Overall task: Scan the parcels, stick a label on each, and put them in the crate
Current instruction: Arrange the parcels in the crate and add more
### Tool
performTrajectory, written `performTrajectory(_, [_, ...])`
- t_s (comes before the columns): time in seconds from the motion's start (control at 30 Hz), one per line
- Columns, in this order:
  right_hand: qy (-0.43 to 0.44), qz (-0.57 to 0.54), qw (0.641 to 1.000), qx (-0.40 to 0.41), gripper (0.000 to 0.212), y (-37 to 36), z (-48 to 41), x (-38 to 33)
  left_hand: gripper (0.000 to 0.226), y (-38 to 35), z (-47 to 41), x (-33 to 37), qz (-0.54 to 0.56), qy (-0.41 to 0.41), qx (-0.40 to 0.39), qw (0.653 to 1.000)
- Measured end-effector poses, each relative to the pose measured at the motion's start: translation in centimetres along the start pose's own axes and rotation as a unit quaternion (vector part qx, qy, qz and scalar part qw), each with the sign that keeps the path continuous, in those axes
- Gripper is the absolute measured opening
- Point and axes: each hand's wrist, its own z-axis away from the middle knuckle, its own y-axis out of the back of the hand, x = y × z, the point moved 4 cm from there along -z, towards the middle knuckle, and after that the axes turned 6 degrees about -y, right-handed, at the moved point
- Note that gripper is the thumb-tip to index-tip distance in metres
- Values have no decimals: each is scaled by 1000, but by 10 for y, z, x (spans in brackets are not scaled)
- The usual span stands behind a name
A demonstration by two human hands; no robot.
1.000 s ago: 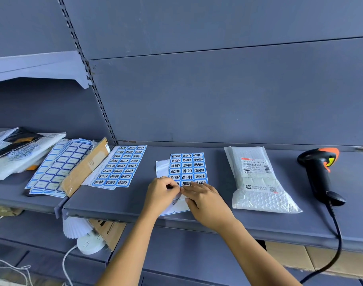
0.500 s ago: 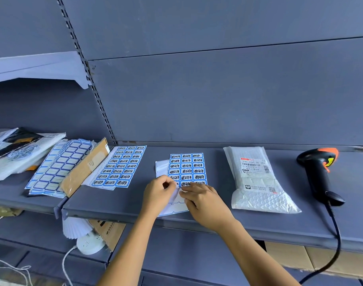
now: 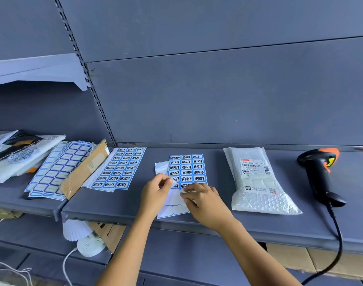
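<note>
The label (image 3: 175, 183) lifting off the near left corner of the label sheet (image 3: 186, 168) is the weak spot. It looks thin and half freed, so a fast or sideways pull could tear it or fold it onto itself. If the sheet is not held flat, the whole sheet may rise with it and slide toward the edge of the shelf (image 3: 114, 205).

The left hand (image 3: 155, 195) has its fingers curled in, thumb and fingertips pinching that label's corner. The right hand (image 3: 205, 203) is loosely bent, its fingertips pressing the bare backing paper just beside the pinch. It grasps nothing that I can see.

Right of the sheet, apart from both hands, 1 white padded parcel (image 3: 256, 182) lies flat with its printed address side up and no blue label on it. Further right a scanner (image 3: 318, 172) lies on the shelf, untouched.

To the left lie a second printed sheet (image 3: 119, 168), a cardboard piece (image 3: 83, 170) and a stack of blank sheets (image 3: 59, 170). No crate is in view.
</note>
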Motion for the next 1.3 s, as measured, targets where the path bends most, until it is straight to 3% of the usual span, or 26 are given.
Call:
performTrajectory(0.13, [-13, -4, 1000, -15, 51, -1, -1, 0, 12, 1, 1, 2, 18, -23, -1, 1000])
performTrajectory(0.23, [-70, -67, 995, -6, 33, 4, -5, 6, 15, 0, 5, 11, 70, -60, -26, 995])
performTrajectory(0.33, [-152, -200, 968, -20, 32, 12, -9, 7, 19, -3, 8, 16, 56, -102, -43, 992])
performTrajectory(0.43, [-204, -247, 947, -14, 37, 16, -11, 3, 21, -3, 9, 17, 47, -141, -43, 988])
performTrajectory(0.57, [-229, -252, 940, 12, 32, 19, -11, 1, 13, -5, 8, 17, 49, -159, -51, 985])
performTrajectory(0.77, [-245, -374, 891, 81, 24, 19, -12, 6, 28, -4, 8, 12, 60, -123, -56, 989])
performTrajectory(0.93, [-227, -398, 883, 99, 23, 21, -8, 7, 33, -4, 5, 9, -5, -113, -57, 992])
performTrajectory(1.07, [-211, -433, 869, 110, 23, 32, 5, 2, 13, -8, 3, 4, -56, -95, -78, 991])
performTrajectory(1.2, [-190, -445, 850, 206, 22, 83, 23, 5, 22, -10, 2, 5, -92, -89, -74, 989])
performTrajectory(1.3, [-238, -384, 848, 276, 21, 123, 34, 42, 27, -10, 1, 2, -81, -76, -73, 991])
